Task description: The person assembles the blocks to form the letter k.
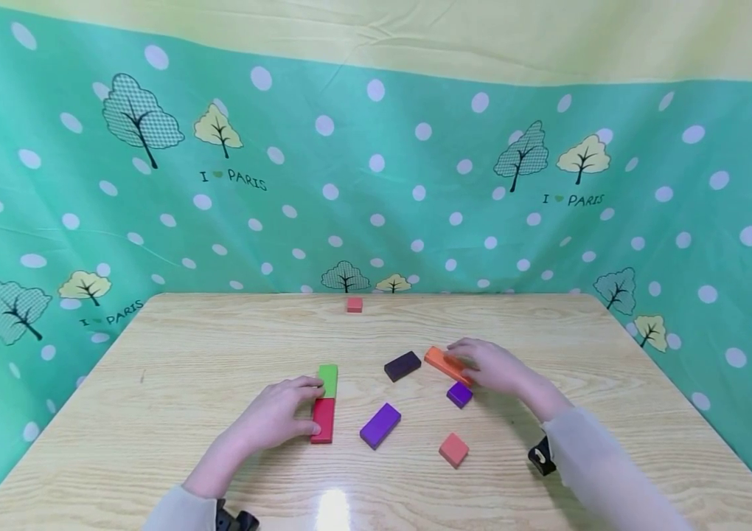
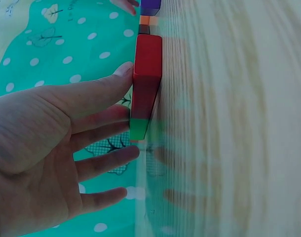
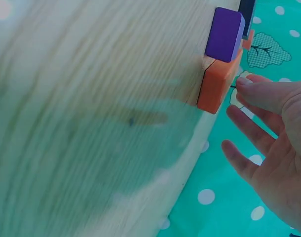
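A green block and a red block lie end to end on the table. Along their left side is my left hand, its thumb at the red block and a finger at the green one. In the left wrist view its fingers extend fairly straight, not curled round either block. To the right, my right hand hovers at the near end of an orange block. Its fingers look loosely bent in the right wrist view, beside the orange block without closing round it. A small purple block lies close to the orange one.
Between the hands lie a dark block and a longer purple block. Nearer me is a salmon block, and another small salmon block sits at the table's back edge. A patterned green curtain hangs behind the table.
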`<state>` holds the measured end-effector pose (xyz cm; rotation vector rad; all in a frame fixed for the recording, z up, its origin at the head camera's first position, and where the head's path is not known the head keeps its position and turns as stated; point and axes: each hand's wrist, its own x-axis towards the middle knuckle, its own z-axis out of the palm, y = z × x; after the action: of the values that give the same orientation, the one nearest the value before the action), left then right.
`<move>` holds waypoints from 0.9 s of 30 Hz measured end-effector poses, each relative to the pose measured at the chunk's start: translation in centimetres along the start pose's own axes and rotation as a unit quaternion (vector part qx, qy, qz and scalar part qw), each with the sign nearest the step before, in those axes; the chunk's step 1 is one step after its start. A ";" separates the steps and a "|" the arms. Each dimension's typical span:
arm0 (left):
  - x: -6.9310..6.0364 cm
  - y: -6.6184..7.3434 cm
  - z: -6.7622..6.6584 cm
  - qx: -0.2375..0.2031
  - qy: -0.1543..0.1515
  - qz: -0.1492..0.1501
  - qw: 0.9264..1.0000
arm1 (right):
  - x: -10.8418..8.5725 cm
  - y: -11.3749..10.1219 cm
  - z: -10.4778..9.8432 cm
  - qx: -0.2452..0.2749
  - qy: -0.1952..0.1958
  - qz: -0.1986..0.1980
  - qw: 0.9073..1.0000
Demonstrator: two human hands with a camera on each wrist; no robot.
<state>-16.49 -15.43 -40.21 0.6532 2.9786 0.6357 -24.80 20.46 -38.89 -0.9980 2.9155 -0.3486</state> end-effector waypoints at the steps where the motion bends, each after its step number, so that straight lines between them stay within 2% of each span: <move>1: 0.0 0.0 0.0 0.000 0.000 0.000 1.000 | -0.1 0.1 0.0 0.003 0.001 -0.002 1.000; 5: 0.1 0.0 0.0 -0.001 0.002 0.001 1.000 | -0.2 0.2 0.0 0.006 0.003 -0.016 1.000; 12: 0.1 -0.2 0.1 -0.002 0.001 0.002 1.000 | -0.3 0.8 0.3 -0.022 0.003 -0.044 0.999; 27: 0.1 -0.1 0.1 0.000 0.002 -0.008 1.000 | -0.6 0.7 0.4 -0.029 -0.010 -0.033 0.999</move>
<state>-16.60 -15.47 -40.38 0.6284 2.9846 0.6361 -24.70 21.27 -39.45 -1.1018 2.8958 -0.2569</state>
